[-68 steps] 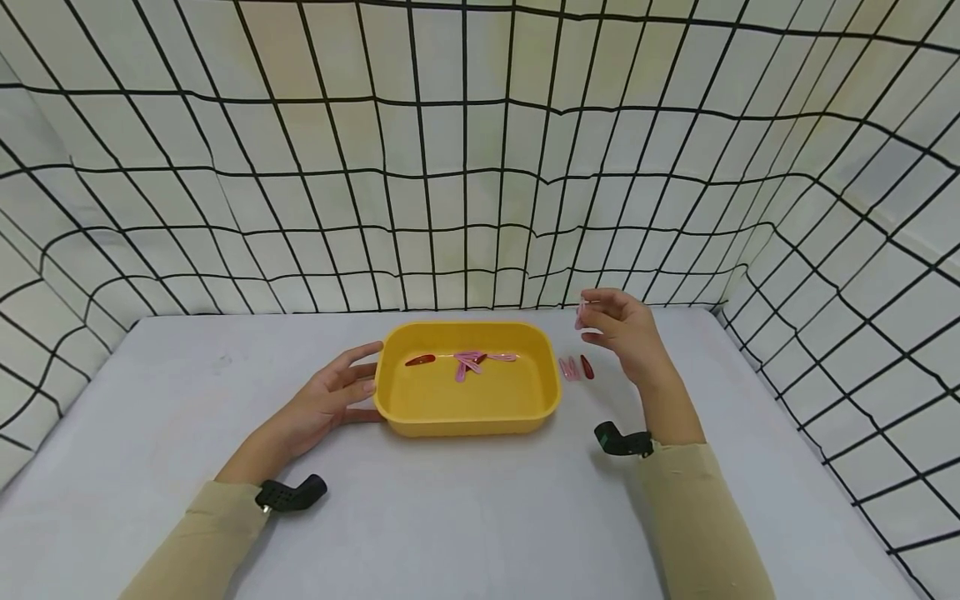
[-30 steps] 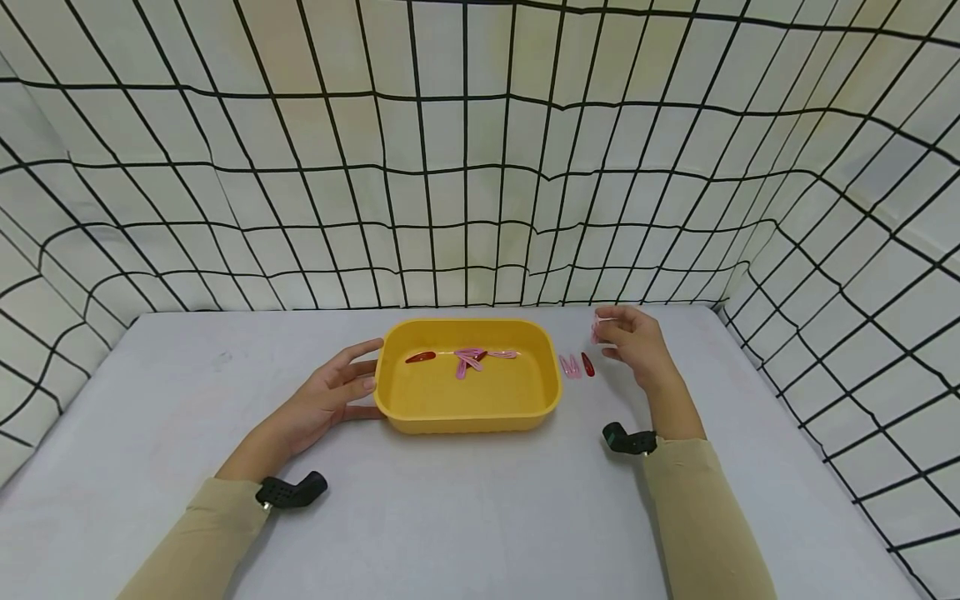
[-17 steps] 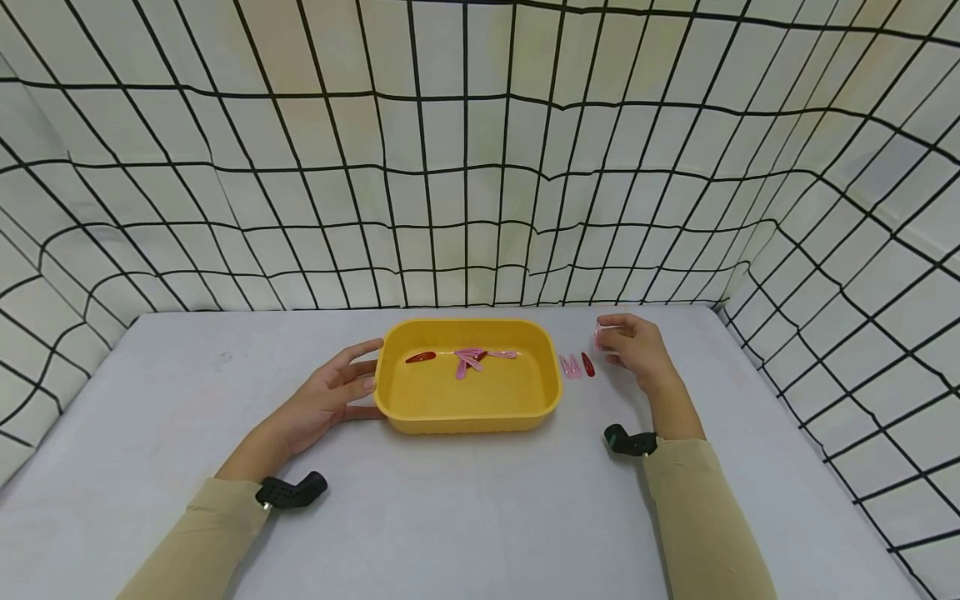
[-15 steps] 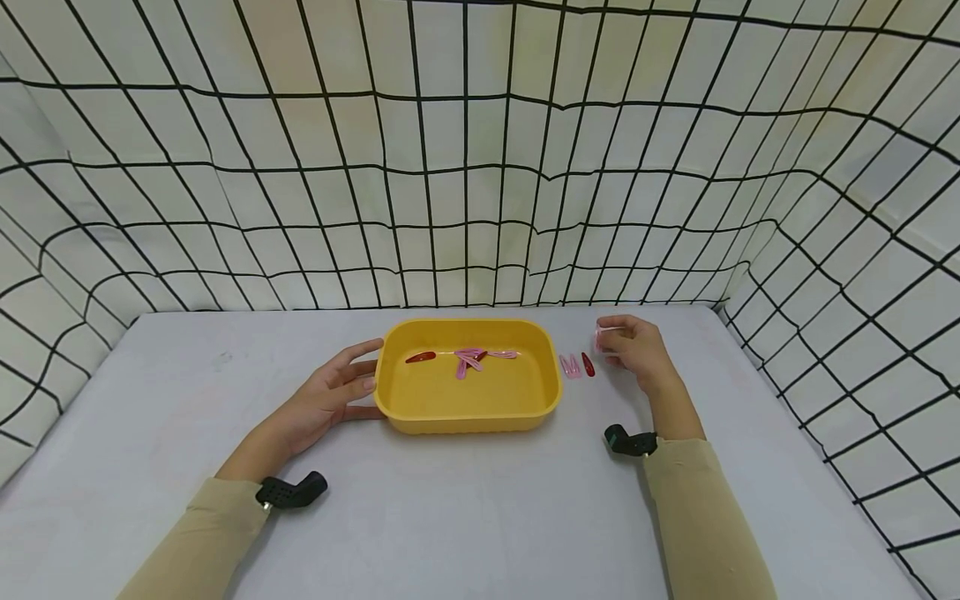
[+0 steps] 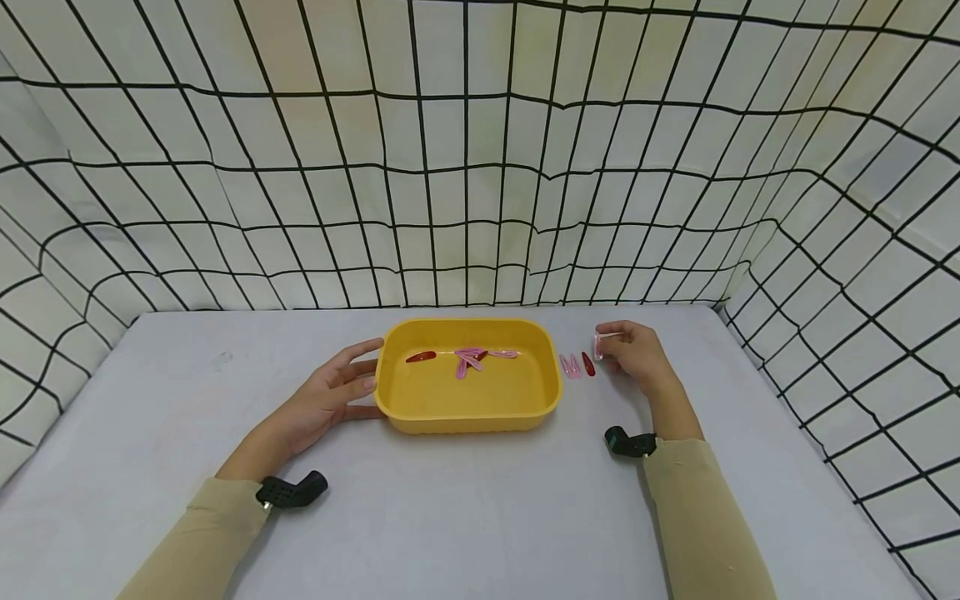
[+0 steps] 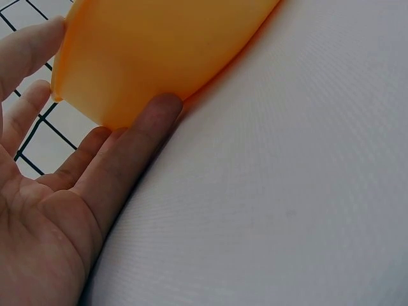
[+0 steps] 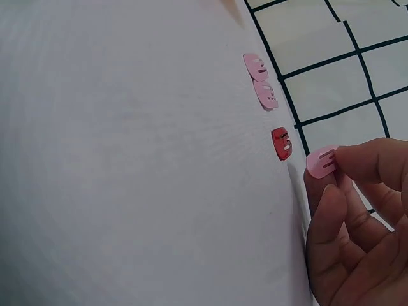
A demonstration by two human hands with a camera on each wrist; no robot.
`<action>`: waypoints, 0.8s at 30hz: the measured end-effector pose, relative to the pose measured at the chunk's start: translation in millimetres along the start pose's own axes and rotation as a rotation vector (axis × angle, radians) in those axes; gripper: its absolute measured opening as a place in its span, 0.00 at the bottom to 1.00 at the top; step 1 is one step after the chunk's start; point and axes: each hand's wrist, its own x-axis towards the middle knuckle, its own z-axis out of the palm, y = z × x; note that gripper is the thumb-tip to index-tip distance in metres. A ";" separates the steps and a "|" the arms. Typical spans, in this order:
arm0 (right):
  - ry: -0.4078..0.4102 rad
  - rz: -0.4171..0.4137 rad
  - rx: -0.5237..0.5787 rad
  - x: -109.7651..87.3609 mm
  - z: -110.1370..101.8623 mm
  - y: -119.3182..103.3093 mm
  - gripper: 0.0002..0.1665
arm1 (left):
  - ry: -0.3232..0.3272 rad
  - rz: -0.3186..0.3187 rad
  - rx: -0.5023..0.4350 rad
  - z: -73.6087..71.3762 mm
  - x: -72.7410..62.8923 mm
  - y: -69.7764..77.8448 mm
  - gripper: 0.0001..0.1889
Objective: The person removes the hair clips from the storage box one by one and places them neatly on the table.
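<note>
My left hand (image 5: 330,390) touches the left end of a yellow plastic tray (image 5: 468,422), its fingers spread along the wall. In the left wrist view the fingertips lie against the tray's side (image 6: 172,44). My right hand (image 5: 636,354) pinches a pink hair clip (image 5: 597,344), just right of a row of clips on the table. The right wrist view shows that pink clip (image 7: 321,162) at the fingertips. The row holds two pink hair clips (image 5: 571,367) and a red hair clip (image 5: 588,364). Inside the tray lie a red hair clip (image 5: 421,357) and a small pile of pink clips (image 5: 469,362) with some red showing.
A white cloth (image 5: 465,517) covers the table. Black wire grid (image 5: 465,167) in front of white sheeting stands along the back and sides. Each wrist wears a black camera band, the left one (image 5: 291,492) and the right one (image 5: 630,442).
My right hand has moved slightly right and down toward the table with the pink hair clip, beside the red one. My left hand and the tray have stayed put.
</note>
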 end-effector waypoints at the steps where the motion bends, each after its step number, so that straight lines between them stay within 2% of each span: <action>1: 0.000 0.002 -0.003 -0.1 0.0 0.0 0.21 | 0.001 0.000 0.001 0.1 0.0 0.2 0.32; 6: -0.007 0.015 -0.038 0.0 0.2 -0.5 0.20 | 0.001 0.000 0.007 0.7 0.0 1.2 0.32; 15: -0.027 0.010 -0.179 -1.4 -2.3 -2.9 0.19 | -0.004 0.007 0.003 0.6 -0.1 0.5 0.32; 24: -0.040 0.024 -0.252 -4.7 -4.3 -4.4 0.20 | -0.001 0.005 0.002 0.1 0.1 0.1 0.31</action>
